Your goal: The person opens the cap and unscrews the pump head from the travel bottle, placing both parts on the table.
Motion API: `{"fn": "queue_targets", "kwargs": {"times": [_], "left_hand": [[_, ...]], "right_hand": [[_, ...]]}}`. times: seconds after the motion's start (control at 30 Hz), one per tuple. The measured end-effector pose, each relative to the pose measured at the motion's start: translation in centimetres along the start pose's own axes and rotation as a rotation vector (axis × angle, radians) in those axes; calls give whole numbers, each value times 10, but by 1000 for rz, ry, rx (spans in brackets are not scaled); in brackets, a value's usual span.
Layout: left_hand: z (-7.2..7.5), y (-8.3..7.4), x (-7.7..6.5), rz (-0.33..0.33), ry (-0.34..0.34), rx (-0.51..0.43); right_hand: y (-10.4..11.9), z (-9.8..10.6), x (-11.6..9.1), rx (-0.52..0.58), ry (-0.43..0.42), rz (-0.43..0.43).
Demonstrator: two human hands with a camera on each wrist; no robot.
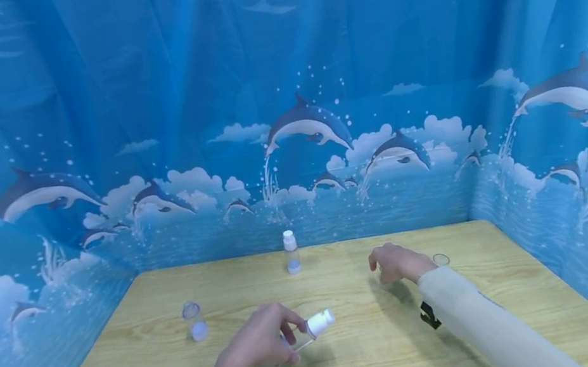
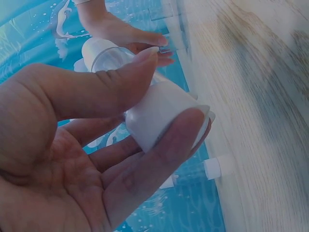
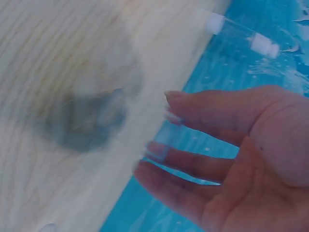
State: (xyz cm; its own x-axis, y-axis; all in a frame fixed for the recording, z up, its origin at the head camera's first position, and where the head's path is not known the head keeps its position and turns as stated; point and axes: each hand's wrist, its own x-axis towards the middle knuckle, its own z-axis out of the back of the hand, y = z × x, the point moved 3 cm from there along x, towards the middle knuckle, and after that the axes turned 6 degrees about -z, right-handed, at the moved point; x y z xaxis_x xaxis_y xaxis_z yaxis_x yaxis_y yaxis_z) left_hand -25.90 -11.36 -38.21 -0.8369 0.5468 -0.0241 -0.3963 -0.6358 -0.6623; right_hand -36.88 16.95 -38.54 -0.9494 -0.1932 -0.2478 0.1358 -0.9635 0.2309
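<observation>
A blue dolphin curtain [image 1: 270, 33] hung around the table [image 1: 369, 364]. The right hand [image 1: 395, 262] was over the table; whether its grip held anything could not be told. The left hand [image 1: 266, 337] had its grip around a tilted bottle [image 1: 316, 323] over the table. A second bottle [image 1: 292, 254] stood near the back edge, a clear container [image 1: 194, 321] farther left, a thin loop [image 1: 435, 258] beside the right hand.

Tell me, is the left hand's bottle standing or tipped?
Tipped: the left hand holds the clear bottle slanted, white cap pointing right in the head view.
</observation>
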Motion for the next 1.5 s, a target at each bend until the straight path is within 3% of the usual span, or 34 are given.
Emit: {"fn": "queue_targets", "kwargs": {"times": [0.43,0.6,0.87,1.07,1.33,1.5], "left_hand": [[0,-1,-1,-12,-6,4],[-2,-2,-1,-10,-12,5],[-4,0,1,-17,-16,16],[-6,-1,3,-38,-11,31],[-14,-4,1,-66,-2,55],[-20,-6,2,-87,-11,67]], "right_hand": [[37,17,-35,-1,-92,220],[50,15,-54,57,-91,267],[71,11,-80,155,-48,439],[82,7,-92,242,-21,475],[89,-4,-96,247,-12,480],[90,-13,-98,305,10,470]]}}
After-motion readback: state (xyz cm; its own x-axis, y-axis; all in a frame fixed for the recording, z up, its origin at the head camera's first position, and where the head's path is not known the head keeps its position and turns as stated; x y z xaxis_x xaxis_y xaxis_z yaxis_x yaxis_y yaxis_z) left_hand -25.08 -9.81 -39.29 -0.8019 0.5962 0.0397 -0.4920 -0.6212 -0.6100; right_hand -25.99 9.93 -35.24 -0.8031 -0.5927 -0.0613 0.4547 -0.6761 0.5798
